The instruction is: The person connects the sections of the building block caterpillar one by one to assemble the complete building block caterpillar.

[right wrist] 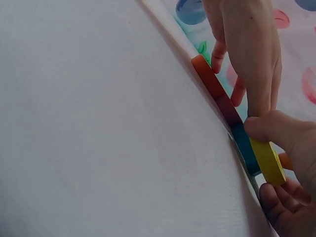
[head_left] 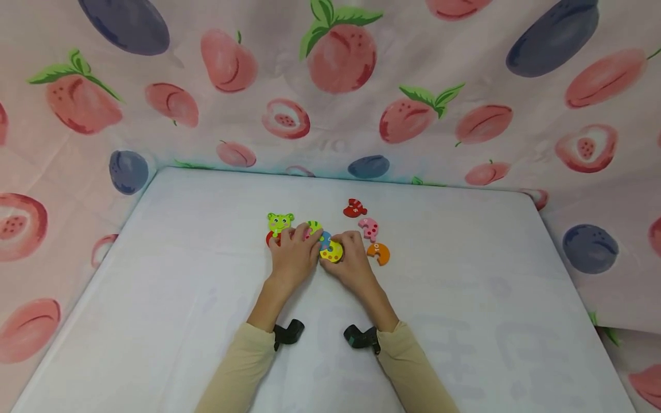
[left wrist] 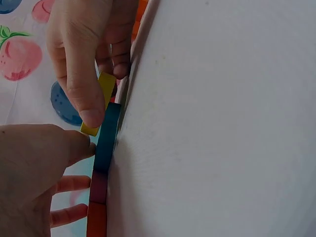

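1. Right hand [head_left: 353, 261]: the grip pinches a yellow spotted puzzle piece [head_left: 334, 253] between thumb and fingers, at the right end of a short row of pieces.
2. Yellow spotted puzzle piece, edge-on in both wrist views: tilted, with one end raised over the blue piece [head_left: 325, 237]; whether the two touch cannot be told.
3. Left hand [head_left: 294, 249]: the grip is spread, its fingers reaching across the row from above, with fingertips at the purple piece [right wrist: 229, 111] and the orange-red piece [right wrist: 208, 76]; the thumb lies beside the blue piece.
4. Row, left part: a lime-green animal-face piece [head_left: 280, 221] with two rounded ears stands at the upper left, next to a red piece [head_left: 269, 237] partly hidden by the left hand. A green striped piece [head_left: 314, 227] shows beyond the fingers, near the blue piece.
5. Loose pieces, right of the row: a red striped piece [head_left: 354, 208] farthest from the person, a pink spotted piece [head_left: 369, 229] in the middle, and an orange piece [head_left: 380, 253] marked "10" nearest, just beside the right hand.
6. Setting: a white-covered tabletop [head_left: 465, 287] before a fruit-printed cloth [head_left: 248, 69]. Beige sleeves [head_left: 238, 361] cover the forearms; a black device [head_left: 289, 332] sits at each wrist.
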The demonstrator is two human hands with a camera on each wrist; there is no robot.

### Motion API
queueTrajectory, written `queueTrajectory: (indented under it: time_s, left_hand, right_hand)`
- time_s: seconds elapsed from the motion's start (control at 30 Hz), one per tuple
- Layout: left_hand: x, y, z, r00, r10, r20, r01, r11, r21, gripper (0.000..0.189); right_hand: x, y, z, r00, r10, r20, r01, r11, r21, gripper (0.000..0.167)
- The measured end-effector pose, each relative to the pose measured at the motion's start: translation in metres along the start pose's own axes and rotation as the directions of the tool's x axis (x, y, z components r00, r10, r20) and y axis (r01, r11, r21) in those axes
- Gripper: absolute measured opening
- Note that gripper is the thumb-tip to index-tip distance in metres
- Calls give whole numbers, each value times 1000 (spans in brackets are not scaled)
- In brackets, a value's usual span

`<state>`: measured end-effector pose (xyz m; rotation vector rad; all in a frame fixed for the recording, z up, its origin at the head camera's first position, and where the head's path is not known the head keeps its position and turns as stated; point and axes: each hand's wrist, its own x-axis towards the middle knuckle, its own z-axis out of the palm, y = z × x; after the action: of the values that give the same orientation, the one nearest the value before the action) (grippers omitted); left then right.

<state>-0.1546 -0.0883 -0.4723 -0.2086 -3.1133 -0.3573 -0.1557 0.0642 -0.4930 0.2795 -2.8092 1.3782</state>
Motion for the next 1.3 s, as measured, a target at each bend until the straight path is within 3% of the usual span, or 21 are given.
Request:
queueTrajectory:
  time_s: [0.37, 1.0, 1.17, 1.3]
  left_hand:
    - [1, 0, -2, 1000, -13, 10, 14, 998, -56, 47]
    - [1, 1, 2, 1000, -24, -4, 24, 999, -47, 50]
    - [1, 3, 2, 1000, -26, -6, 26, 998, -56, 51]
    - [0, 5, 2, 1000, -28, 1, 28, 999, -46, 55]
  right_hand:
    - [-4, -1, 0, 999, 0, -44, -2, 999, -38, 53]
    - [-4, 6, 5, 999, -5, -36, 2, 996, -93, 53]
    - [-3, 7, 5, 998, 45, -39, -46, 998, -31, 51]
    - [-2, 9, 2, 989, 104, -108, -94, 991, 94, 46]
